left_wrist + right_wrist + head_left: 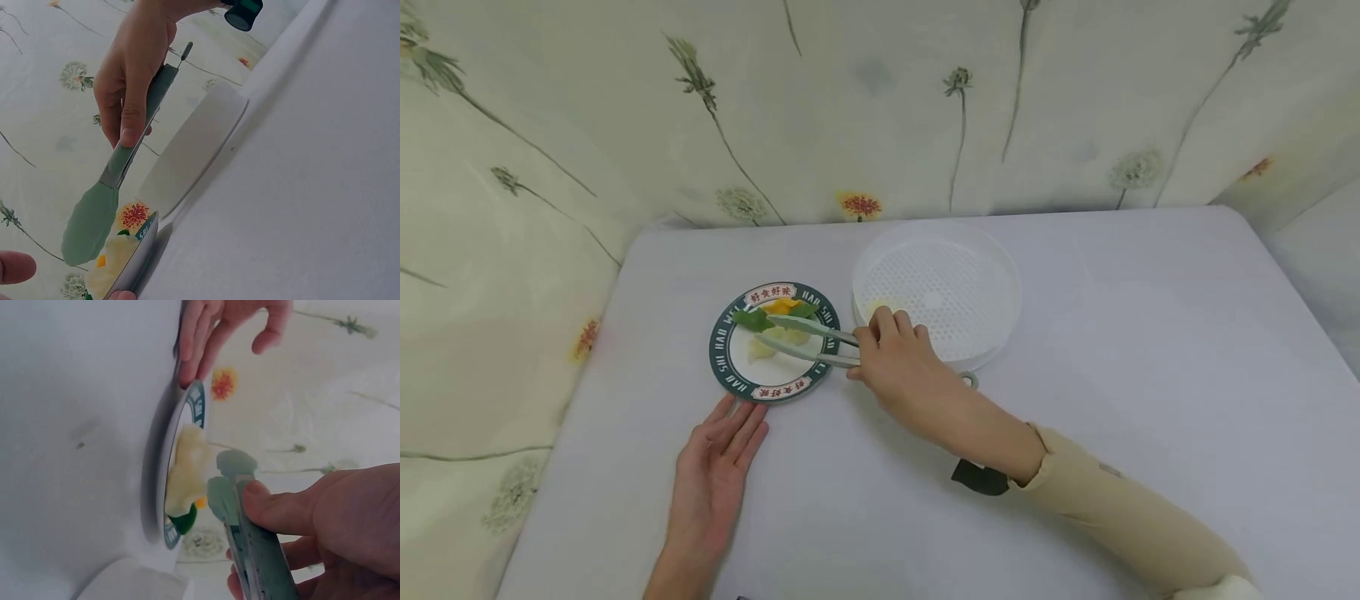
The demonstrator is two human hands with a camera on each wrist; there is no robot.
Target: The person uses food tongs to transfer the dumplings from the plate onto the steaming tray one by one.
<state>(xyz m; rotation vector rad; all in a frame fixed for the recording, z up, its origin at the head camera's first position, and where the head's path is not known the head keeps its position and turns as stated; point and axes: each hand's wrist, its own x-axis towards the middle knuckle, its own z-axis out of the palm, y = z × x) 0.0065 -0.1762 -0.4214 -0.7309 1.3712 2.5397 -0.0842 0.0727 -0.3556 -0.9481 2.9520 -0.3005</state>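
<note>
My right hand [904, 371] grips a pair of pale green tongs [801, 326] by the handles. The two green heads are spread apart over the plate, with nothing between them in the right wrist view. A round white plate [763, 370] with a dark green lettered rim holds pale yellow, dumpling-like pieces [187, 469], along with green [752, 320] and orange [781, 307] ones. At the near edge of the plate, my left hand [718, 467] lies palm up, its straight fingers touching the rim from below.
Just right of the plate stands a round white steamer tray [977, 292] with a perforated bottom, partly hidden behind the right hand. A white cloth [1135, 333] covers the table. Behind it hangs a flower-patterned backdrop [880, 108]. A dark band [981, 477] sits under the right wrist.
</note>
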